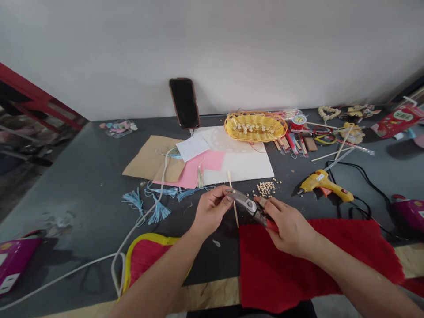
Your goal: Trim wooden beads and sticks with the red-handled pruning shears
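Note:
My right hand [291, 225] is wrapped round the red handles of a pair of pruning shears [247, 203], whose metal jaws point left. Thumb and forefinger of my left hand [212, 210] are pinched together at the jaw tips, and what they hold is too small to make out. A thin wooden stick [236, 215] runs behind the jaws, close to the left fingertips; whether it is touched cannot be told. Just beyond the shears lies a pile of small pale wooden bits [266, 189]. Red felt cloth [314, 265] spreads under my right forearm.
Behind are a yellow wicker basket [255, 126] with pale bits, a phone [184, 104] against the wall and paper sheets [245, 165]. A yellow glue gun [326, 184] with black cable lies right. Blue tassels [159, 212] and a white cord [129, 234] lie left.

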Available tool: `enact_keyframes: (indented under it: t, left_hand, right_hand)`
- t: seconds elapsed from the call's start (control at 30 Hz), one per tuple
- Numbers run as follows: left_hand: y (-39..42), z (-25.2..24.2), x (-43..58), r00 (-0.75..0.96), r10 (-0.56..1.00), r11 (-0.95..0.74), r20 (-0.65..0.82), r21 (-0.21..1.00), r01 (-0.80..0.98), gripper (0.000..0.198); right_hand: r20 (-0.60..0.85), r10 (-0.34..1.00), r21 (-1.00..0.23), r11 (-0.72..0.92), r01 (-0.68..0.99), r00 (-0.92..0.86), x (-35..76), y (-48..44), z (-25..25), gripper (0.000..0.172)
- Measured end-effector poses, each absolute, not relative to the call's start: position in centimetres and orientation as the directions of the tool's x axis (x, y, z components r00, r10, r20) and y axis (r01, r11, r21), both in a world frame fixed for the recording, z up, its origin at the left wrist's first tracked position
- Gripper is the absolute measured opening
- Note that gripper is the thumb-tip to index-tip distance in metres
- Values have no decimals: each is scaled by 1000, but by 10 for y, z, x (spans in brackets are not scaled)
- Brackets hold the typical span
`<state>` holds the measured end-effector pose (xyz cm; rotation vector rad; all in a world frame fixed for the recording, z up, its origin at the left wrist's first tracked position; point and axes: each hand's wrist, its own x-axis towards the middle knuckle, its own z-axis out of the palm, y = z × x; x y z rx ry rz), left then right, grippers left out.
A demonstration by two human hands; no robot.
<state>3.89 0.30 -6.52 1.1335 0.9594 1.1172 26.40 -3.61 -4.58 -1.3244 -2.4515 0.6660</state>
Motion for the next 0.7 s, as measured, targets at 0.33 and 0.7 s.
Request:
enact_keyframes:
  t: [0.33,0.7]
  left_hand:
    - [8,-53,38,150,989,-19,21,1000,-15,25]
    - [8,-58,40,93,996,2,-2,1000,0,16]
  right_hand:
    - [108,882,-383,462,800,-458,265,-33,-46,54]
    - [125,905,-400,420,814,-406,267,-27,-54,55]
